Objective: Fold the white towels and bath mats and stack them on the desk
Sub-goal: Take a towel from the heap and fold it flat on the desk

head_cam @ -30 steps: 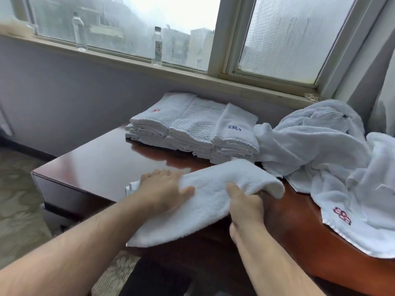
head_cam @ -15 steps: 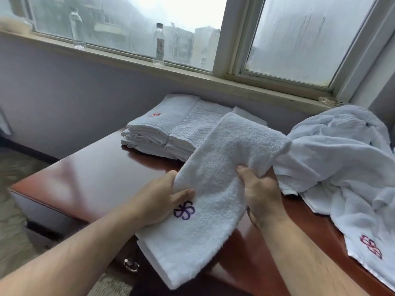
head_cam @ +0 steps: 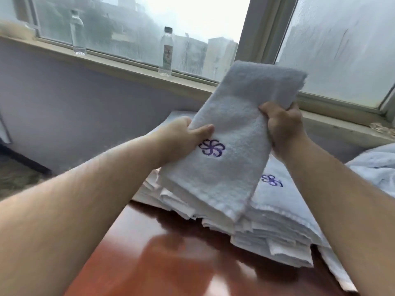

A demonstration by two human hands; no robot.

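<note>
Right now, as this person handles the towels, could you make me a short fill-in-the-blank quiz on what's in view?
1. The left hand and right hand grip a folded white towel bearing a ____ emblem.
2. Below it, a stack of folded towels lies on the ____.
3. ____ clear bottles stand on the windowsill.

Missing words: purple; desk; two.
</note>
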